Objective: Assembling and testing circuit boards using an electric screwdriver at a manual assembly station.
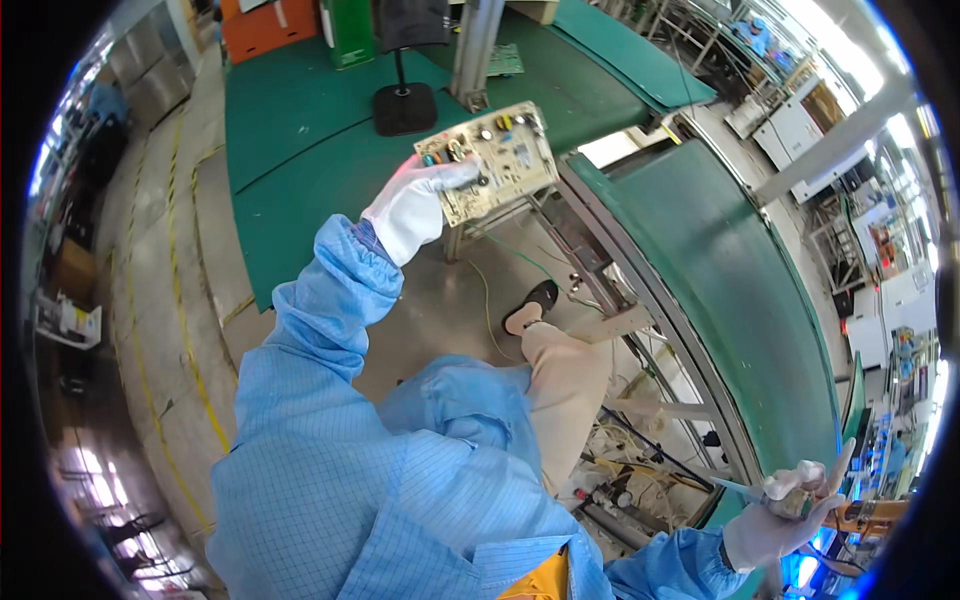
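Observation:
My left hand (412,205), in a white glove, grips a tan printed circuit board (512,165) by its left edge. The thumb lies over the board's face, among small coils, capacitors and other parts. The board is held up in the air, tilted, over the gap between the green bench and the green conveyor belt. Far off at the lower right is my right hand (760,535), also white-gloved, beside the belt's near end. Its fingers curl about a pale, crumpled-looking thing (795,483) whose kind I cannot make out; one finger sticks up.
The green-topped bench (300,185) carries a black stand (404,108), an orange bin (268,30) and a green box (347,35). Another circuit board (505,60) lies behind a metal post (477,50). The conveyor belt (720,270) curves along my right, with cables and hoses (640,480) beneath.

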`<state>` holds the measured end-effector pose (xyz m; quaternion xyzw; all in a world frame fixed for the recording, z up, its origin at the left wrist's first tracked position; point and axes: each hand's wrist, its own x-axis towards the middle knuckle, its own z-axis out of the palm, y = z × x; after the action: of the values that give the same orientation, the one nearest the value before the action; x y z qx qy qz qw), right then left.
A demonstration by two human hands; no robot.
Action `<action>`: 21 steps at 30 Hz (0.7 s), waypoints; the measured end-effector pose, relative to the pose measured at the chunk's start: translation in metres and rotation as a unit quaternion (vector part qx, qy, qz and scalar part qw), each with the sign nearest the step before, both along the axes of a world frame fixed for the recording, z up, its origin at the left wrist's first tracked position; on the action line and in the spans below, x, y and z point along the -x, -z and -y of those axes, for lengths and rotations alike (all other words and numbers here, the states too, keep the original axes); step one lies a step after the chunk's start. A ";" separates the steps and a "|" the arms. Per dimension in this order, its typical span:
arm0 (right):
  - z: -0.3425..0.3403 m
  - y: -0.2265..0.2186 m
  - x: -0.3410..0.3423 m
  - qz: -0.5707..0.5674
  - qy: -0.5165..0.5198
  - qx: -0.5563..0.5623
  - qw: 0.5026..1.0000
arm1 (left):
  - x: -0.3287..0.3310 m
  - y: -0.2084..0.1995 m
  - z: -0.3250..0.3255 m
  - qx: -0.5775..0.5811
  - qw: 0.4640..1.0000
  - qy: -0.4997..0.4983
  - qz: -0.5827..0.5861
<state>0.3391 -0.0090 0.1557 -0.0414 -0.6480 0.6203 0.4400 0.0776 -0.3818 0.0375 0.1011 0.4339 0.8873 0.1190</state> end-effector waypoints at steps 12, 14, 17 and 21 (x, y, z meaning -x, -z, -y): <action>-0.018 0.011 0.023 -0.045 -0.015 0.061 0.997 | -0.008 0.010 0.068 -0.047 0.993 -0.099 0.053; -0.012 0.011 0.026 -0.046 0.001 0.064 0.997 | -0.007 0.014 0.071 -0.052 0.992 -0.100 0.052; -0.009 0.012 0.026 -0.048 0.034 0.072 0.996 | -0.006 0.015 0.072 -0.060 0.992 -0.102 0.050; -0.018 0.016 0.022 -0.056 0.026 0.059 0.996 | -0.008 0.010 0.070 -0.048 0.989 -0.126 0.063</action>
<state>0.3167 0.0094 0.1400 -0.0494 -0.5835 0.6467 0.4886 0.0854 -0.4513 0.0271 -0.0051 0.3919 0.9195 0.0289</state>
